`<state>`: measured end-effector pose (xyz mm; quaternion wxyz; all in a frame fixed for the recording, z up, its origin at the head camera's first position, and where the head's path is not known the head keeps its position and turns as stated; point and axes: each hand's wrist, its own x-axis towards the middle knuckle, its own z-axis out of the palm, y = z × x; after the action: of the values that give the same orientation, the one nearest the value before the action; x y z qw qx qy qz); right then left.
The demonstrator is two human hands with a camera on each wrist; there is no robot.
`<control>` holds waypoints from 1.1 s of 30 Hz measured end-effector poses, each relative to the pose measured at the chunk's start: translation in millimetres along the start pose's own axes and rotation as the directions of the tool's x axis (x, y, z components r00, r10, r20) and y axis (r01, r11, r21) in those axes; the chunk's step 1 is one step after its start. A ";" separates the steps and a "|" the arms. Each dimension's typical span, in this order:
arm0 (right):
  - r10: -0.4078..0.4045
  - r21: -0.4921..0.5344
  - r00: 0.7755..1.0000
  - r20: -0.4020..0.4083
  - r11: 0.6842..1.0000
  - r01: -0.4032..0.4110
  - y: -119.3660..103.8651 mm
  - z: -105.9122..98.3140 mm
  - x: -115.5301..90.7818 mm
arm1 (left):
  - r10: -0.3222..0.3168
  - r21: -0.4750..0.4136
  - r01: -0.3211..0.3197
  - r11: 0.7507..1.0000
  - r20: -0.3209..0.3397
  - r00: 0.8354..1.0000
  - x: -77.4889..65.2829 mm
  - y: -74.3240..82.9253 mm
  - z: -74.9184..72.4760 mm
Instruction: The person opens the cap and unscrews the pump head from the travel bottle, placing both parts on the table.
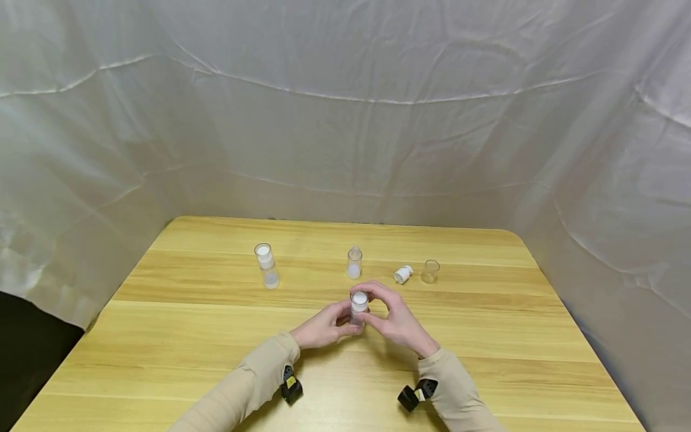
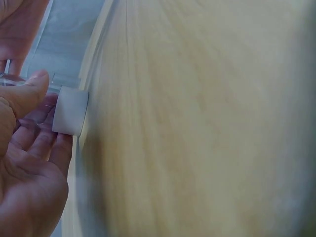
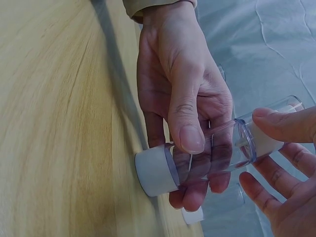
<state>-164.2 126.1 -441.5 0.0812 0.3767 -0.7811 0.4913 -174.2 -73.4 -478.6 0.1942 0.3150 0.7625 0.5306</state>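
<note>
Between both hands, near the table's middle, is a clear pump bottle point(image 1: 358, 300) with a white pump head under a clear cap. My left hand point(image 1: 324, 328) grips its clear body, thumb on one side and fingers on the other. In the right wrist view the white bottom point(image 3: 157, 170) shows below those fingers. My right hand point(image 1: 398, 321) pinches the capped top; its thumb lies on the clear cap point(image 3: 291, 103) and some fingers stand apart from the bottle. Whether the bottom touches the table cannot be told.
A capped bottle point(image 1: 270, 278) stands at the back left. Beyond my hands is an uncapped bottle point(image 1: 354, 266) without a pump head. A white pump head point(image 1: 402, 275) lies to its right, beside a loose clear cap point(image 1: 430, 273). Grey sheeting point(image 1: 345, 150) encloses the wooden table point(image 1: 513, 360).
</note>
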 end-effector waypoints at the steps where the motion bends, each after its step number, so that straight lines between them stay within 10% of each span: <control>1: 0.000 0.001 1.000 0.000 1.000 0.000 0.2 0.1 0.0 | -0.001 -0.001 0.001 1.000 0.000 1.000 0.0 0.2 0.1; 10: 0.031 0.033 0.999 -0.033 0.999 -0.030 -3.2 0.0 -0.5 | 0.000 0.012 0.000 1.000 0.003 1.000 -0.1 1.0 0.0; 20: -0.041 0.209 0.956 -0.291 0.972 0.105 -14.4 -6.3 0.3 | 0.029 0.002 -0.029 1.000 0.015 0.999 0.0 1.1 -1.3; 33: 0.014 -0.007 0.883 -0.468 1.000 -0.019 9.1 -27.5 -11.3 | 0.025 -0.004 -0.025 1.000 0.016 1.000 0.6 1.1 -0.2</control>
<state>-169.1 156.8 -439.7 0.2652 0.2400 -0.7443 0.5640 -174.5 -72.8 -477.5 0.1941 0.3285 0.7558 0.5322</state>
